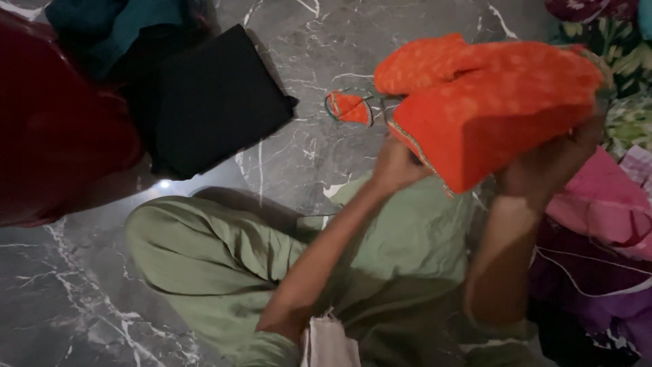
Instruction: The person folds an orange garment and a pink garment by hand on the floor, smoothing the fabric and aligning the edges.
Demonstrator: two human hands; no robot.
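Orange cloth (489,102), folded into a thick bundle, is held above the lap in both hands. Left hand (396,165): fingers closed on the lower left edge of the bundle, forearm angled up from the lower centre. Right hand (553,163): fingers curled under and behind the lower right side, gripping it, forearm nearly vertical. A loose orange strip (350,107) hangs off the bundle's left side over the grey marble floor (81,292). Black folded cloth (217,98) lies on the floor at upper left; pink cloth (601,204) lies just beside the right arm.
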